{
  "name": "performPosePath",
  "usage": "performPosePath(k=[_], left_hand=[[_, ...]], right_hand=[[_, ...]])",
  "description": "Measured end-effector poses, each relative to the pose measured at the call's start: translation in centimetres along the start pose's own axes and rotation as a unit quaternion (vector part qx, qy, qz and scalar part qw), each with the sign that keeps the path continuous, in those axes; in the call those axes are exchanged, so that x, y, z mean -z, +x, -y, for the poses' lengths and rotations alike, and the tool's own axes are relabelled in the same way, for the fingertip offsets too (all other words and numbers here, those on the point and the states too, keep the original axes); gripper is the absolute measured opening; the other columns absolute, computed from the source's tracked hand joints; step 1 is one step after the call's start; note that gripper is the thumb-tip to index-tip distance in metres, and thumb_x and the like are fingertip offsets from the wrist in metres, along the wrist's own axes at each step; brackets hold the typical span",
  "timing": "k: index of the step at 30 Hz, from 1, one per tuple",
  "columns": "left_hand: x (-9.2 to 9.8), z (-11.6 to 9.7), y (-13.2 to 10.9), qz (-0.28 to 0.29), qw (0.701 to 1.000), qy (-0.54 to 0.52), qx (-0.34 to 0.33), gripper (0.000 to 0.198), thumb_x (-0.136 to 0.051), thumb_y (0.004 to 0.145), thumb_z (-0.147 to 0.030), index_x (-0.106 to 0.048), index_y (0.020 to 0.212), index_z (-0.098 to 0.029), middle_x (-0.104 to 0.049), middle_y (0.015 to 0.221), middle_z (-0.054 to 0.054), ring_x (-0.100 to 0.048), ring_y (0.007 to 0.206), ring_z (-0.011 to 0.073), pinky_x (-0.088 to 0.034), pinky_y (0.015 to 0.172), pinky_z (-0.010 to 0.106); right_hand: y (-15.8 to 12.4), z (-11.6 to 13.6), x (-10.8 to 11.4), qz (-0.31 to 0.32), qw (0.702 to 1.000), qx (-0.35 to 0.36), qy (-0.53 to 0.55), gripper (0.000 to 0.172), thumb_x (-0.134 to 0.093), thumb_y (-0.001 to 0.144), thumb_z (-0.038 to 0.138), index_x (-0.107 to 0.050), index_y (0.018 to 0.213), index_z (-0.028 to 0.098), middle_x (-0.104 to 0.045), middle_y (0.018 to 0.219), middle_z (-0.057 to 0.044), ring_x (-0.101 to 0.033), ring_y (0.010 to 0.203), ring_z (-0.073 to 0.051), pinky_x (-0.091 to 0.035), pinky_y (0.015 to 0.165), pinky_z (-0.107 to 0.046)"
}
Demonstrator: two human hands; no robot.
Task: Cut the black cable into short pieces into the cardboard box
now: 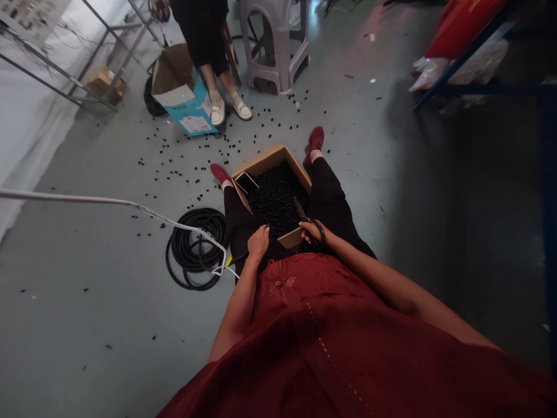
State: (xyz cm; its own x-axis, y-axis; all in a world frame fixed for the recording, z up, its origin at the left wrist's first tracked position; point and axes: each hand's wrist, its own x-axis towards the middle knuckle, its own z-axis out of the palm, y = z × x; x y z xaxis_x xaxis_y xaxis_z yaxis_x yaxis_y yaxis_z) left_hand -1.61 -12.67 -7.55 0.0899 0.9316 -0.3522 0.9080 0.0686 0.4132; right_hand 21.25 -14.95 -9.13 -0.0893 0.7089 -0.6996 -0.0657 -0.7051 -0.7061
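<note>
My right hand (312, 231) is wrapped round a pair of scissors (300, 209), whose blades point forward over the near edge of a cardboard box (266, 154). To its left, my left hand (259, 241) is closed with thumb and fingers together. What it pinches is too small and dark to make out. The box stands on the floor between my legs, filled with many small black pieces (278, 194). A dark rectangular thing with a pale edge (246, 183), perhaps a phone, leans in its left corner.
A coil of black tubing or cable (195, 270) lies left of my leg, with a white cable (100, 201) crossing above it. Black bits litter the floor. Ahead are a blue-and-white carton (187, 113), another person's feet (217, 113) and a grey plastic stool (270, 72).
</note>
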Motion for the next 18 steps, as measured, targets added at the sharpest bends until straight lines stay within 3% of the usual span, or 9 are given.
performPosePath(k=[9, 14, 18], left_hand=[[0.69, -0.26, -0.60, 0.019, 1.000, -0.007, -0.013, 0.044, -0.031, 0.098, -0.030, -0.050, 0.137, -0.020, -0.060, 0.130, 0.009, -0.056, 0.118, 0.0196, -0.042, 0.099, 0.030], [0.02, -0.08, -0.75, 0.017, 0.999, 0.025, 0.013, 0.044, -0.044, 0.094, -0.030, -0.050, 0.137, -0.023, -0.058, 0.134, 0.007, -0.056, 0.119, 0.0207, -0.043, 0.099, 0.031], [0.01, -0.30, -0.79, 0.015, 0.999, 0.031, -0.022, 0.039, -0.047, 0.094, -0.030, -0.055, 0.131, -0.022, -0.061, 0.129, 0.007, -0.058, 0.116, 0.0196, -0.042, 0.097, 0.028]], right_hand=[[-0.12, 0.07, -0.40, -0.006, 1.000, 0.017, -0.020, 0.015, -0.053, 0.090, 0.025, -0.045, 0.080, 0.019, -0.057, 0.049, 0.003, -0.048, 0.034, -0.008, -0.037, 0.032, -0.018], [0.06, -0.19, -0.33, -0.005, 1.000, 0.019, -0.023, 0.016, -0.054, 0.090, 0.026, -0.046, 0.079, 0.018, -0.057, 0.049, 0.003, -0.047, 0.034, -0.009, -0.039, 0.032, -0.018], [0.47, -0.72, -0.19, -0.001, 0.999, 0.020, -0.026, 0.018, -0.055, 0.090, 0.029, -0.046, 0.078, 0.018, -0.057, 0.049, 0.003, -0.047, 0.034, -0.009, -0.040, 0.033, -0.018]])
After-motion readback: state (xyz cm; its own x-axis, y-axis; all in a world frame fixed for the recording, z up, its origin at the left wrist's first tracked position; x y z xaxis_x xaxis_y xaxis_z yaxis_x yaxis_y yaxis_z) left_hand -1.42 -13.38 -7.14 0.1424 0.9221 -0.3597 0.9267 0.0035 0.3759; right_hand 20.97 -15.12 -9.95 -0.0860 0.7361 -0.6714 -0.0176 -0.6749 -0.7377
